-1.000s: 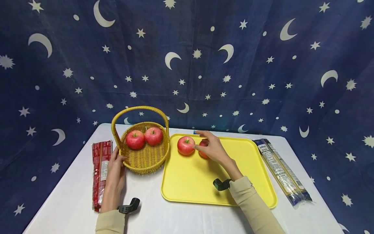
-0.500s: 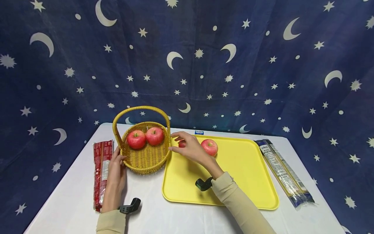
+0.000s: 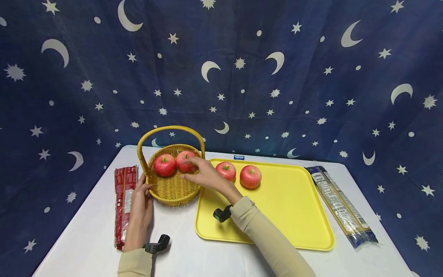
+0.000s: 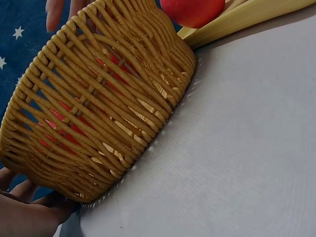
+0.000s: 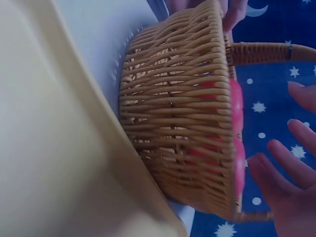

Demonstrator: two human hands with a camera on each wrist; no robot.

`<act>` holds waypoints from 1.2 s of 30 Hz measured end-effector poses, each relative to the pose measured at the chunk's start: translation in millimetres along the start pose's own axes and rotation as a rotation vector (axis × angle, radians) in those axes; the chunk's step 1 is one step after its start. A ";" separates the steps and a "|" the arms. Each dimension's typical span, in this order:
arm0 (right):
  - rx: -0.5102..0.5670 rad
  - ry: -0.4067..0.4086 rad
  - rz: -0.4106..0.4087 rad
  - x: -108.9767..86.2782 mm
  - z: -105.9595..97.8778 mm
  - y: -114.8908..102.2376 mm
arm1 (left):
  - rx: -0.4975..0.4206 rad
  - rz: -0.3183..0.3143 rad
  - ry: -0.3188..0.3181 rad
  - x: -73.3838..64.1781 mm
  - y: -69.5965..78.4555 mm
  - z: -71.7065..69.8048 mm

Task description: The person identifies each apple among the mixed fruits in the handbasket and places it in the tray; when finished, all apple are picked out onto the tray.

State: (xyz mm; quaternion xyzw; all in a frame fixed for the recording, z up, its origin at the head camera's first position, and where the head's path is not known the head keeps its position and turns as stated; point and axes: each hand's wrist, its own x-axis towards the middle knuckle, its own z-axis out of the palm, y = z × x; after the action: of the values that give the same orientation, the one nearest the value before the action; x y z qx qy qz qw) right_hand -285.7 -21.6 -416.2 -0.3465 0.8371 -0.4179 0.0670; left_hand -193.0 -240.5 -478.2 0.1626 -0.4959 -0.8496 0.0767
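Observation:
A yellow wicker basket (image 3: 174, 188) with an upright handle stands on the left half of the table. Inside lie two red apples, a left apple (image 3: 164, 165) and a right apple (image 3: 184, 163), side by side toward the back. My left hand (image 3: 139, 206) holds the basket's left side at the rim, its fingers also showing in the left wrist view. Above the basket's right side hovers my right hand (image 3: 207, 176), fingers spread beside the right apple. In the right wrist view its fingers (image 5: 291, 158) are apart from the apples and hold nothing.
The yellow tray (image 3: 277, 215) is just right of the basket. Two more apples, one nearer the basket (image 3: 226, 169) and another (image 3: 250, 177), sit on it. A red packet (image 3: 124, 207) lies far left; a blue-and-clear packet (image 3: 340, 206) lies far right.
My right hand has moved left from over the tray's apples to above the basket, with nothing in it. The left hand and the basket stay in place.

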 end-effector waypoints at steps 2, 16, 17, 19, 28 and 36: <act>-0.023 0.002 0.011 8.0 5.0 1.3 | -0.007 -0.002 -0.002 -0.3 -0.1 -0.5; -0.196 -0.020 0.078 49.8 27.4 8.6 | -0.030 -0.004 -0.002 0.5 1.0 0.1; -0.215 -0.029 0.088 51.5 29.1 9.0 | -0.028 -0.002 -0.002 0.5 1.2 -0.2; -0.251 -0.040 0.104 54.5 32.5 9.9 | -0.022 -0.001 0.003 0.6 1.8 -1.1; -0.320 -0.034 0.142 49.1 32.9 5.8 | 0.004 -0.003 0.013 -0.2 0.4 0.8; -0.390 -0.063 0.094 36.2 34.7 1.8 | 0.032 -0.004 0.019 -0.5 1.0 -0.9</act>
State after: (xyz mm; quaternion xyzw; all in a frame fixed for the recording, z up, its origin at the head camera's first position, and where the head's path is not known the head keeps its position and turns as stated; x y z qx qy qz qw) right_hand -299.9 -66.5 -433.4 -0.3264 0.9150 -0.2330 0.0443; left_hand -192.2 -241.6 -477.7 0.1727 -0.5083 -0.8402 0.0770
